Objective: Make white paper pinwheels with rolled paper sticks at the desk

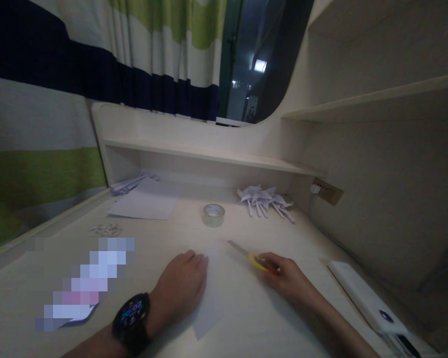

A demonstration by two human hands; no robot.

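Note:
A small white sheet of paper (211, 311) lies on the desk in the middle. My left hand (181, 283), with a black watch on its wrist, rests on the sheet's left side, its fingers together and curled onto the paper. My right hand (285, 276) is closed around a yellow utility knife (257, 261). The knife's long blade is out and points to the upper left, to the right of the sheet's far end. Beyond both hands stands a roll of clear tape (213, 215).
Several paper pinwheels (263, 199) lie at the back right, and larger white sheets (145, 201) with rolled paper sticks (129, 185) at the back left. Small white pieces (106, 229) and a blurred-out phone (85, 286) are on the left. A white device (366, 296) lies right.

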